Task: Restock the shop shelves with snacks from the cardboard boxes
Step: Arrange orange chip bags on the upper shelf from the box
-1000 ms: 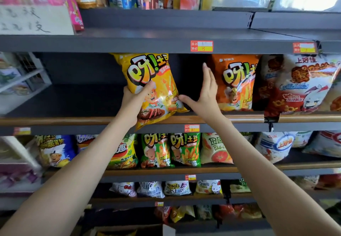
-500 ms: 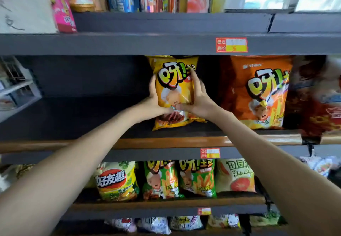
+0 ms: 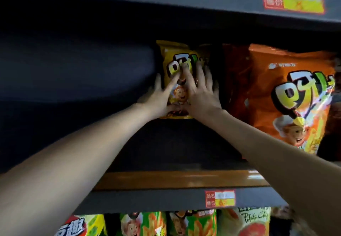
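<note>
A yellow snack bag stands upright deep on the dark middle shelf, near the back wall. My left hand holds its lower left side, one finger round the left edge and another across the front. My right hand presses on the bag's front right with fingers spread. Both arms reach far into the shelf. The bag's lower half is mostly hidden by my hands.
A large orange snack bag stands to the right of the yellow one, nearer the front. The shelf's left part is dark and bare. Green and yellow bags fill the shelf below. Price labels sit on the shelf edges.
Both hands have pushed the yellow bag from the shelf's front edge back to the rear wall. My right hand went from beside the bag onto its front. The view moved closer.
</note>
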A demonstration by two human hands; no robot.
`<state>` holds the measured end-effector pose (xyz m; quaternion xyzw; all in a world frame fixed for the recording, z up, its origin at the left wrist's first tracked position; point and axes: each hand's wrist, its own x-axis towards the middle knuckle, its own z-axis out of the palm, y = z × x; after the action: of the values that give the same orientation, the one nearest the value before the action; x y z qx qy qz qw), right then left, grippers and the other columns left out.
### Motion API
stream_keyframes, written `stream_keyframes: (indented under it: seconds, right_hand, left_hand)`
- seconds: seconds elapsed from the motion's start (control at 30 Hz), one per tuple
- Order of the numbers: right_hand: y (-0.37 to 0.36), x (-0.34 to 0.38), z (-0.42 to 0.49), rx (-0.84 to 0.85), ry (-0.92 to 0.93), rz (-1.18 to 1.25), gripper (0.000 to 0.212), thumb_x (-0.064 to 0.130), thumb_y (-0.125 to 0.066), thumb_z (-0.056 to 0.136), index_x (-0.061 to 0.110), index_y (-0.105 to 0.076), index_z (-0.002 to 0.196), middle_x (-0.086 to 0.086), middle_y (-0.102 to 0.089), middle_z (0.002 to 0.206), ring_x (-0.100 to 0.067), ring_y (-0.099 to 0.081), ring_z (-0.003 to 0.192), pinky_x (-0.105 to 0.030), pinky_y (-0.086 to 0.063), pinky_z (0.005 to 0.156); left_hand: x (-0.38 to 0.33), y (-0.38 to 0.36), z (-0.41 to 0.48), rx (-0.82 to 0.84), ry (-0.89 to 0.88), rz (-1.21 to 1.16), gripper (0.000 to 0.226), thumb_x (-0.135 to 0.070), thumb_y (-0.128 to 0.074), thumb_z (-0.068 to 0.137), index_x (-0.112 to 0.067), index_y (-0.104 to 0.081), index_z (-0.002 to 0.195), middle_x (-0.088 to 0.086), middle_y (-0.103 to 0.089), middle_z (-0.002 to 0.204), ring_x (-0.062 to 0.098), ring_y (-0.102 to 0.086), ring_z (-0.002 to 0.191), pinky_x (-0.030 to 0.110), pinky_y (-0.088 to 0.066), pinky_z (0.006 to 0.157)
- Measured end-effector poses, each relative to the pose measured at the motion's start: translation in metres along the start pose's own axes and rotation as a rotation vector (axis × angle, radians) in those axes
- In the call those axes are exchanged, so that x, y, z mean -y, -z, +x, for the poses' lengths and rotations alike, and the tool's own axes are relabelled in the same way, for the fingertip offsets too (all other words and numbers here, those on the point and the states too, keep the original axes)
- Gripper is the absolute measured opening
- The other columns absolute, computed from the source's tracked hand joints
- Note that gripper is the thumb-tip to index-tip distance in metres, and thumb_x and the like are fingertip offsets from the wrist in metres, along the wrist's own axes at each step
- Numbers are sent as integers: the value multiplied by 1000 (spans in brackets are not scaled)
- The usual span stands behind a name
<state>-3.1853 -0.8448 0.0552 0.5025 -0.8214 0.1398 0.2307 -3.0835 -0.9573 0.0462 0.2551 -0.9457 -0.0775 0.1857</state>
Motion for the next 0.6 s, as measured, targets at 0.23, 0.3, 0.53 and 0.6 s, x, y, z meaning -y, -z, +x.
stream_keyframes:
  seconds: [0.23,0.3,0.53,0.6]
  right_hand:
    - [-2,-5,1,134,23,-95,118,53,-63,85,24,34,144,-3,37,153,-27,29,143,-48,-10,118]
    - [-3,-12,-3,129,-6,-118,119,46,-66,86,24,37,142,-3,37,153,-27,26,144,-46,-13,119]
    - [-2,-23,-3,102,-66,-171,119,40,-65,88,22,46,127,-6,30,156,-30,21,146,-43,-8,119]
    - [-1,-20,-5,95,-76,-148,119,37,-66,88,23,46,127,-5,29,156,-29,21,146,-42,-7,119]
  left_hand:
    - [6,15,2,1,-78,233,111,-52,-70,79,-54,23,140,-1,34,154,34,0,148,45,-29,112]
    - [-4,10,4,-25,-78,287,110,-49,-68,82,-49,23,143,4,31,156,33,-4,148,43,-27,113]
    - [-25,-15,12,-274,0,695,111,-55,-53,90,-27,47,130,9,42,149,24,25,145,52,4,116]
    - [-28,-10,8,-214,13,632,110,-59,-52,90,-29,45,132,8,42,149,24,27,144,51,7,116]
